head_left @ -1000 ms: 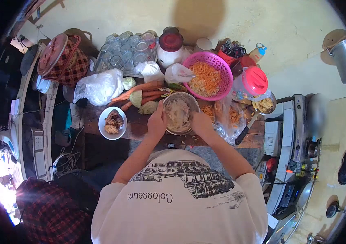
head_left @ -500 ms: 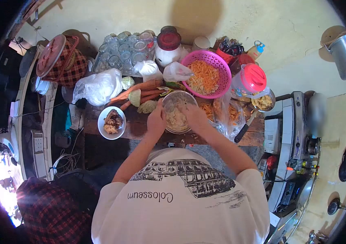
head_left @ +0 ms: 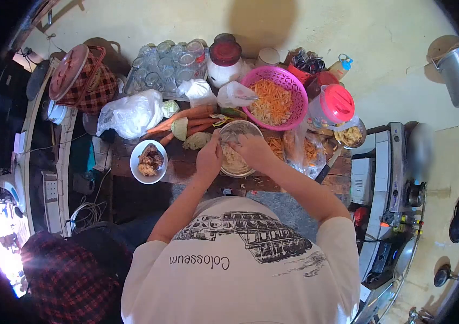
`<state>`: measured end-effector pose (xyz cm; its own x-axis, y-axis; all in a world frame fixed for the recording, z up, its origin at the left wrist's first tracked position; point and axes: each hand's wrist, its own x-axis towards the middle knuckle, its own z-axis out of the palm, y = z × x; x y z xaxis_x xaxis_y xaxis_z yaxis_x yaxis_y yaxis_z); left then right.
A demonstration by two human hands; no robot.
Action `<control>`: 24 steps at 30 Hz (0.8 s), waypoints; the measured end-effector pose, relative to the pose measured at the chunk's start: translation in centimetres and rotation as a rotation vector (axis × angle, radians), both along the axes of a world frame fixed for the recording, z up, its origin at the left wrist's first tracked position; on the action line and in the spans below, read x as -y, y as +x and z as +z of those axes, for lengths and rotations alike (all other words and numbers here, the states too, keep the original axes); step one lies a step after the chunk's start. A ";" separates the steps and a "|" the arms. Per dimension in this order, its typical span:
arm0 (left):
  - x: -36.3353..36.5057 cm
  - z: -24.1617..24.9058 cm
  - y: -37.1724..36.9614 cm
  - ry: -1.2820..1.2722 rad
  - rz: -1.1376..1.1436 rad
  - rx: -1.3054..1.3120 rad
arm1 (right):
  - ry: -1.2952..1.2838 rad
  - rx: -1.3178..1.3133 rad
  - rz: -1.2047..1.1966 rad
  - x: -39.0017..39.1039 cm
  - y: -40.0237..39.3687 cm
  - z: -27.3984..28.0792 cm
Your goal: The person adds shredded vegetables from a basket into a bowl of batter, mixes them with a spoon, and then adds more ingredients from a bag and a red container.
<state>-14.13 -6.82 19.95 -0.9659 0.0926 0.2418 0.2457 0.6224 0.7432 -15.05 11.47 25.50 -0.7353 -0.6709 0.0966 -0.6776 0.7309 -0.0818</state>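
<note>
A round metal bowl [head_left: 238,171] with a pale, doughy mixture [head_left: 233,161] stands near the table's front edge. My left hand [head_left: 209,157] grips the bowl's left rim. Inside the bowl's right side is my right hand [head_left: 253,151], its fingers curled down at the mixture; whether they pinch any of it is too small to tell. Left of the bowl is a white bowl [head_left: 149,174] with dark and light brown food. Carrots [head_left: 194,113] and a cut green vegetable [head_left: 179,129] lie just behind my left hand.
A pink basket [head_left: 300,102] of shredded carrot, a pink-lidded pitcher [head_left: 337,102] and a red-lidded jar [head_left: 224,70] stand behind. Glasses [head_left: 167,67] fill a tray at the back left. A dark-handled knife [head_left: 323,174] lies right. A person in checkered cloth [head_left: 70,275] is at lower left.
My right hand has shifted slightly within the bowl, toward its left and back, and shows more clearly. My left hand stays at the rim, a little further right.
</note>
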 end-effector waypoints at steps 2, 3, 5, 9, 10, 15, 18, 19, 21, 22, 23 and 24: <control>0.2 -0.2 -0.1 0.004 0.015 0.018 | 0.076 -0.021 -0.072 -1.0 -1.2 -1.4; 0.3 -0.2 -0.1 0.009 0.018 0.026 | 0.114 -0.032 -0.107 -1.4 -1.7 -1.5; 0.6 -0.2 -0.1 0.020 0.024 0.045 | 0.266 0.148 -0.250 -2.6 -2.2 -1.5; 0.3 -0.4 -0.2 0.023 0.004 -0.024 | 0.149 0.094 -0.168 -2.6 -1.0 -0.2; 0.1 -0.3 -0.4 0.024 0.004 -0.048 | 0.127 0.040 -0.149 -2.3 -1.0 0.4; 0.0 0.3 -0.4 -0.029 -0.014 -0.003 | 0.231 0.076 -0.306 -2.3 -1.4 -1.4; -0.2 0.8 -0.4 -0.048 0.005 0.077 | 0.204 0.254 -0.488 -2.6 1.5 -2.5; -0.3 0.7 -0.3 -0.037 0.011 0.071 | 0.194 0.337 -0.477 -2.7 2.4 -3.0; -0.4 0.5 -0.1 -0.019 0.017 0.029 | 0.170 0.507 -0.454 -2.7 3.9 -4.5; -0.5 0.4 -0.1 -0.010 0.015 -0.010 | 0.113 0.575 -0.470 -2.6 4.1 -5.3; -0.5 0.3 -0.2 -0.002 0.013 -0.050 | 0.054 0.643 -0.487 -2.5 4.2 -6.0; -0.4 0.2 -0.2 -0.010 0.018 -0.048 | -0.006 0.708 -0.504 -2.2 4.1 -5.8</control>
